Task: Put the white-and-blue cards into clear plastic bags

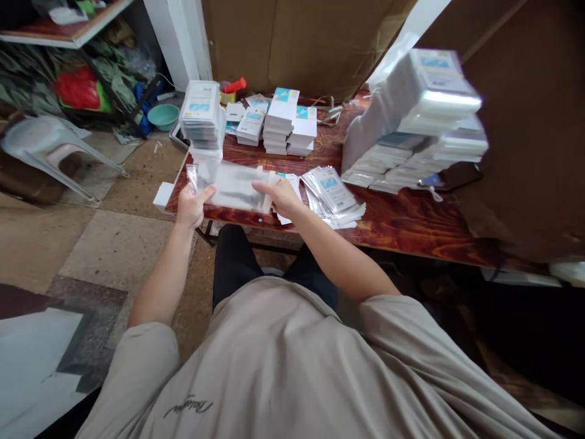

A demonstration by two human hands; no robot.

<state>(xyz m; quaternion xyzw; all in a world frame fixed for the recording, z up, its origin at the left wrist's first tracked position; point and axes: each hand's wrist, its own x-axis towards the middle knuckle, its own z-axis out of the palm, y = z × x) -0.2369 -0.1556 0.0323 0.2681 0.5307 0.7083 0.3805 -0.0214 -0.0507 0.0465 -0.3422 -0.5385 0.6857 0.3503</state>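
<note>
A clear plastic bag point(234, 185) lies stretched between my hands at the near left of the table; whether it is one bag or a thin stack I cannot tell. My left hand point(192, 205) is closed on its left end, thumb on top. At the right end, my right hand point(280, 196) grips the bag's edge, with its index finger along the plastic. Partly under my right hand are some white and blue printed cards point(292, 181). Just right of them, a fanned pile of bagged cards point(329, 188) rests on the table.
On the reddish wooden table point(402, 221) stand a tall stack of bagged cards point(201, 113), several card stacks point(278, 122) at the back, and a large bagged pile point(411, 122) at right. Cardboard point(292, 49) rises behind. A plastic stool point(55, 143) and a green basin point(163, 116) are left.
</note>
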